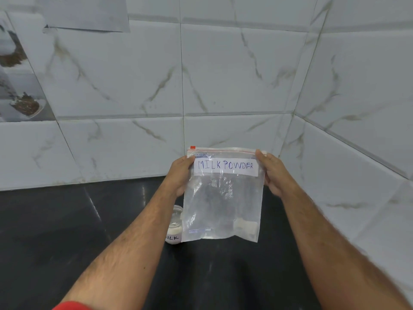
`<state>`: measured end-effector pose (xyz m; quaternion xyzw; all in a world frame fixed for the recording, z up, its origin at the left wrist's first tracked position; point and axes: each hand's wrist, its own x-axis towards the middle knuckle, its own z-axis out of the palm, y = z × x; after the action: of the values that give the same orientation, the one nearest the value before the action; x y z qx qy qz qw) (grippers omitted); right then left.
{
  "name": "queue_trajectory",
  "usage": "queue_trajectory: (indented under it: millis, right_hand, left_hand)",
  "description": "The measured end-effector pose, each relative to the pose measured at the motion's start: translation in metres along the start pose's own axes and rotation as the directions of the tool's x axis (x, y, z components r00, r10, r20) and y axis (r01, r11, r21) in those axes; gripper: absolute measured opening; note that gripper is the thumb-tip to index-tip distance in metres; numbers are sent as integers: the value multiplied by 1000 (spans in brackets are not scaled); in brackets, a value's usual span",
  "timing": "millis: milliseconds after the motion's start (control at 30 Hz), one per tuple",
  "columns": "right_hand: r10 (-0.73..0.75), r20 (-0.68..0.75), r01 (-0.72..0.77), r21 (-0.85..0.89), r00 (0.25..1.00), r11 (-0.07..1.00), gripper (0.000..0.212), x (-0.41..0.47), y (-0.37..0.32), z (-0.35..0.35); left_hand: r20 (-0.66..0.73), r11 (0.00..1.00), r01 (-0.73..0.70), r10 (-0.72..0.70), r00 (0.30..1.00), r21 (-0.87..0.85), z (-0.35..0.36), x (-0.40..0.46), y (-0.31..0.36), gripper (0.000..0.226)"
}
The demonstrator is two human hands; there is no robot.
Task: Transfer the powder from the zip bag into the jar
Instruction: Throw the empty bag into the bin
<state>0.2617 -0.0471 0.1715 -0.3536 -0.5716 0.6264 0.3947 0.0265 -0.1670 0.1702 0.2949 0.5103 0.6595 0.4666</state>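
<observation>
A clear zip bag (pixel 223 198) labelled "MILK POWDER" hangs upright in front of me, above the black counter. My left hand (pixel 180 175) pinches its upper left edge and my right hand (pixel 271 173) pinches its upper right edge, just below the red zip strip. A small patch of white powder sits in the bag's bottom right corner. A small glass jar (pixel 174 227) with white powder inside and a label reading "ILK" stands on the counter, partly hidden behind the bag's lower left corner.
The black counter (pixel 67 231) meets white marble-look wall tiles (pixel 234 74) behind and to the right, forming a corner. Printed sheets (pixel 87 12) hang on the wall at upper left.
</observation>
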Motion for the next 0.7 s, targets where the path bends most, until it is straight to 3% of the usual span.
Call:
queue_trajectory:
  millis: [100, 233, 500, 600, 700]
  right_hand:
    - [91, 75, -92, 4, 993, 996, 36, -6, 22, -4]
    - [87, -76, -87, 9, 993, 996, 20, -10, 37, -3]
    - [-18, -177, 28, 52, 984, 998, 13, -23, 29, -3]
    - [-39, -172, 45, 28, 984, 999, 16, -28, 32, -11]
    - [-20, -153, 17, -24, 988, 1000, 24, -38, 36, -23]
  left_hand:
    - [-8, 999, 22, -22, 1000, -30, 0, -1, -3, 25]
    - [-3, 1000, 12, -12, 1000, -15, -4, -1, -13, 30]
    - [240, 991, 92, -113, 964, 95, -22, -3, -53, 34]
    - [178, 980, 70, -103, 979, 184, -14, -7, -64, 36]
    - [107, 985, 46, -65, 992, 166, -2, -10, -68, 33]
